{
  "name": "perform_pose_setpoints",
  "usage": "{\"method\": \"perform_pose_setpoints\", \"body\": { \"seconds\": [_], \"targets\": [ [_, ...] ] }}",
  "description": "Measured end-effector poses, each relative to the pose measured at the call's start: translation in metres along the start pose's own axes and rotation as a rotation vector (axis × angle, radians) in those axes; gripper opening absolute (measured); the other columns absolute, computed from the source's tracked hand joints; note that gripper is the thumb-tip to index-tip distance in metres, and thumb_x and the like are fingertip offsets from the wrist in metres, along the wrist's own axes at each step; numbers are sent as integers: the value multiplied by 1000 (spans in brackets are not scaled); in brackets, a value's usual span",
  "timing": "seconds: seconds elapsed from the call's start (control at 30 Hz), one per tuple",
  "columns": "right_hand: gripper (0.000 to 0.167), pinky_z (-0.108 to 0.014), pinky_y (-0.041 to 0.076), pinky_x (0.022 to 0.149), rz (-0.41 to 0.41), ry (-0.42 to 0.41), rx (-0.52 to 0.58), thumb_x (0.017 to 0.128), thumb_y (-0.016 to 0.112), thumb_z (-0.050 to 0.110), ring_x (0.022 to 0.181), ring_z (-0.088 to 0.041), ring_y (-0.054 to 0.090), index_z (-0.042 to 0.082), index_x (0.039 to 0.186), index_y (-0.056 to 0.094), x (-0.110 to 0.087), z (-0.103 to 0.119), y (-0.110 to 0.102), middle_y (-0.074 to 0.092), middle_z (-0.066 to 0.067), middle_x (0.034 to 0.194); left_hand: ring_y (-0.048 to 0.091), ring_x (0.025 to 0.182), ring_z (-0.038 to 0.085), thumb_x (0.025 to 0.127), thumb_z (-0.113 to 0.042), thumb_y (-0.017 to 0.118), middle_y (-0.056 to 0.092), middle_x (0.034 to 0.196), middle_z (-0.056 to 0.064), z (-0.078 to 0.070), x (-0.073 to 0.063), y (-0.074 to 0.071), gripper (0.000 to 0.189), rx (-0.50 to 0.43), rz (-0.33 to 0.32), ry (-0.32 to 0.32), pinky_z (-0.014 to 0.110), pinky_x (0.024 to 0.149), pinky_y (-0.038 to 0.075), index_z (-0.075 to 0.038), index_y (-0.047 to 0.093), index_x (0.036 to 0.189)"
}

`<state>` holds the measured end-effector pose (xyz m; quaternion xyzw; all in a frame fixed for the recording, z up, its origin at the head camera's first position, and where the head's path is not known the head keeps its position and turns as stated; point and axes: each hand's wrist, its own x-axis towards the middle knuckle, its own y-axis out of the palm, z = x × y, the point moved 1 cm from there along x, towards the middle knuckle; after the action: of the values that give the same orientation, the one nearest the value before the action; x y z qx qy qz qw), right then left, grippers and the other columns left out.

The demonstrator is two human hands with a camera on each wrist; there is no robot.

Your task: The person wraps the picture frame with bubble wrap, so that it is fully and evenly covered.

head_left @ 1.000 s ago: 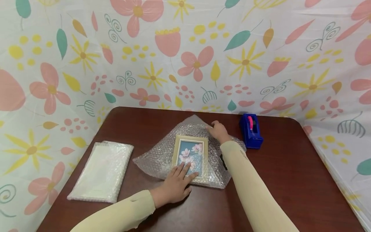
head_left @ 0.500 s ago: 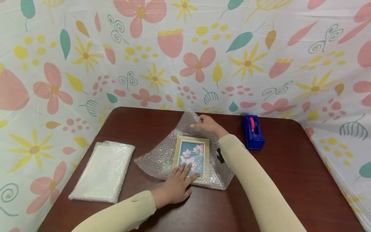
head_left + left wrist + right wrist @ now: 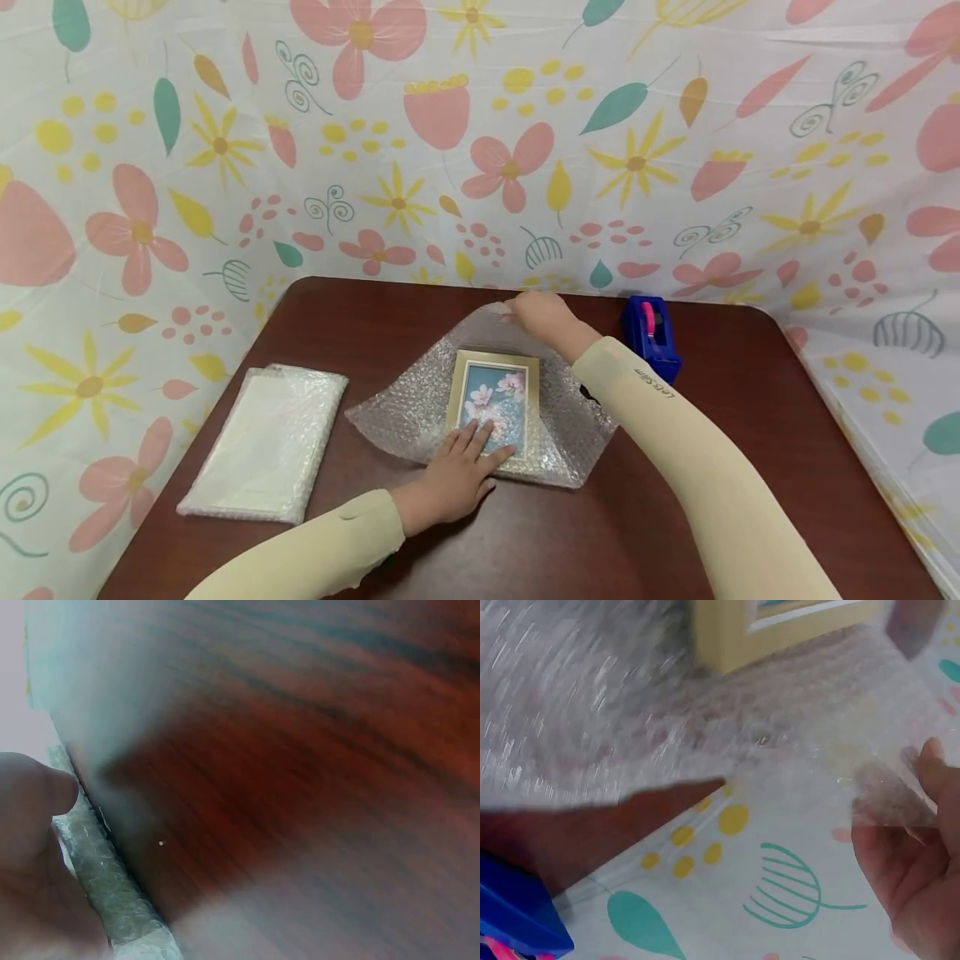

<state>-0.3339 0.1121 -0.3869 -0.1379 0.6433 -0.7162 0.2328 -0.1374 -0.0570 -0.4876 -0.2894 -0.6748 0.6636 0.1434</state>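
Observation:
A picture frame [image 3: 531, 379] with a gold border and pink blossoms on blue lies face up on a sheet of bubble wrap [image 3: 416, 408]. The sheet's near part is folded over the frame's lower portion. My left hand [image 3: 456, 477] rests with spread fingers on that covered part; in the left wrist view, its thumb [image 3: 64, 791] lies by the wrapped edge. At the far side, my right hand [image 3: 546, 318] pinches the sheet's far corner and holds it up a little. The right wrist view shows the lifted film [image 3: 802, 750] between thumb and fingers, with the frame behind.
A flat bubble-wrapped package [image 3: 262, 446] lies to the left on the dark wooden table [image 3: 540, 550]. Behind my right forearm stands a blue tape dispenser [image 3: 660, 358] with a pink core. A flower-patterned cloth [image 3: 510, 225] hangs behind the table and along both sides.
My right hand has moved left and away along the bubble wrap, lifting its far part, and now grips the corner. My left hand stays on the frame.

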Motion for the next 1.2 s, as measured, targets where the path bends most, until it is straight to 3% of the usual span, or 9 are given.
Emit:
{"method": "perform_pose_setpoints", "body": {
  "seconds": [0.07,0.23,0.4,0.5,0.7,0.93,1.07,1.2],
  "targets": [
    [38,-45,59,95,3,-23,-28,105,57,28,109,-30,72,11,138,64,-4,2,-2,75,-12,121,28,158,34,109,-37,46,26,171,13,0,0,1,54,7,1,-6,51,125,35,-35,31,161],
    [49,-50,54,107,62,-66,98,107,53,29,122,-34,67,10,153,49,-19,6,-4,69,-15,136,28,158,36,108,-24,49,27,170,15,0,2,-2,56,-13,-6,-8,52,125,36,-34,32,161],
    [53,-53,48,114,101,-77,161,110,45,32,133,-37,60,6,156,42,-35,16,5,59,-18,148,28,158,36,109,-28,47,27,170,14,1,4,-5,54,-30,2,-33,53,124,36,-36,32,160],
    [51,-55,43,118,85,-85,250,111,43,29,142,-37,53,6,156,42,-46,21,16,51,-18,156,27,158,36,110,-30,45,26,171,14,0,5,-5,54,-42,10,-40,53,125,35,-38,30,161],
    [46,-56,46,115,63,-116,378,111,44,26,138,-37,57,10,153,48,-65,30,41,53,-16,155,33,155,37,109,-29,47,32,168,16,-5,6,-6,53,-22,-25,-48,53,123,39,-37,34,160],
    [45,-56,44,117,51,-124,327,110,45,22,142,-36,52,15,154,48,-78,43,68,49,-11,159,34,155,36,104,-17,57,29,170,13,-6,5,-5,64,23,-13,-77,51,122,40,-38,34,160],
    [44,-58,43,117,32,-103,301,110,46,21,148,-37,46,15,153,49,-83,49,80,49,-14,158,34,155,35,105,-20,56,28,170,12,-5,5,-3,62,20,-15,-85,51,122,40,-39,34,159],
    [45,-60,46,113,23,-55,284,108,49,20,144,-40,49,16,153,50,-89,52,90,48,-19,158,35,155,35,106,-23,53,30,170,11,-6,5,-3,56,-10,-36,-74,52,121,41,-40,39,157]
  ]
}}
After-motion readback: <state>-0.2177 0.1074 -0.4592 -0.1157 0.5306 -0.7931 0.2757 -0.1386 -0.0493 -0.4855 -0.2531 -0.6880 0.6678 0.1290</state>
